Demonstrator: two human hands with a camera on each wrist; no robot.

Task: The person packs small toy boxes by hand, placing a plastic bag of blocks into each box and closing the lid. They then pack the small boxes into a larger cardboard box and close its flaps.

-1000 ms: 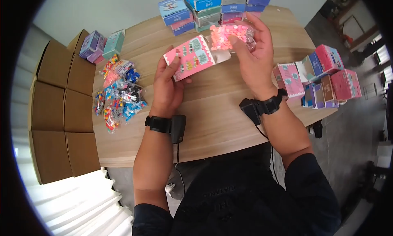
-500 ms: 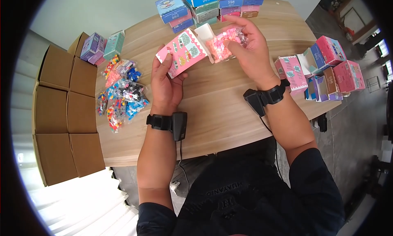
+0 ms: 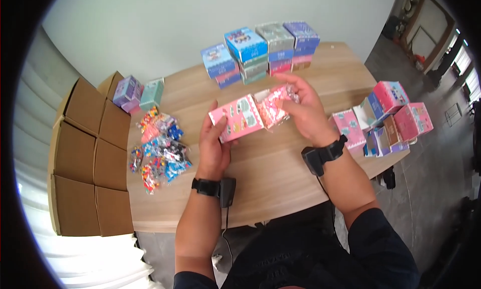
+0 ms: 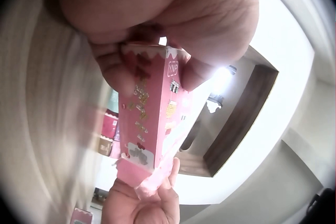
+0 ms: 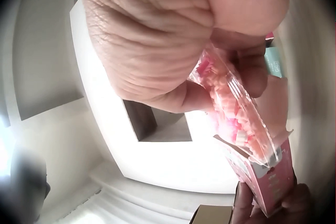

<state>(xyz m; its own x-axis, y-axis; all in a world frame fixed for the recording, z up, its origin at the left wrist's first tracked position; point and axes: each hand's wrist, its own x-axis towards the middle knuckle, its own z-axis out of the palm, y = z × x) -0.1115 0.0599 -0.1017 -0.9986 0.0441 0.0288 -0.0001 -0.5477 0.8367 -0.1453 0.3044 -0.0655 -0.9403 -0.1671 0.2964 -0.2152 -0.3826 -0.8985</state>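
Observation:
Held in my left hand (image 3: 214, 151) is a pink printed cardboard box (image 3: 239, 119), tipped so its open end points right. My right hand (image 3: 311, 119) pinches a clear plastic bag of pink and peach toy bricks (image 3: 273, 107) between thumb and fingers. The bag lies right at the box's open end. In the right wrist view the lower end of the bag (image 5: 247, 129) meets the mouth of the box (image 5: 270, 182), beside a raised flap. Seen from the left wrist, thumb and fingers grip the closed end of the box (image 4: 142, 108).
Bagged coloured bricks (image 3: 163, 151) lie heaped on the table's left, next to large brown cartons (image 3: 75, 154). Small boxes stand stacked at the back (image 3: 245, 43), with purple (image 3: 128, 91) and teal ones (image 3: 152, 94) at back left. Several opened boxes (image 3: 348, 131) sit along the right edge.
My right hand has brought the bag from above the box's opening down against its mouth. The head view has tilted up, so the table sits lower in it.

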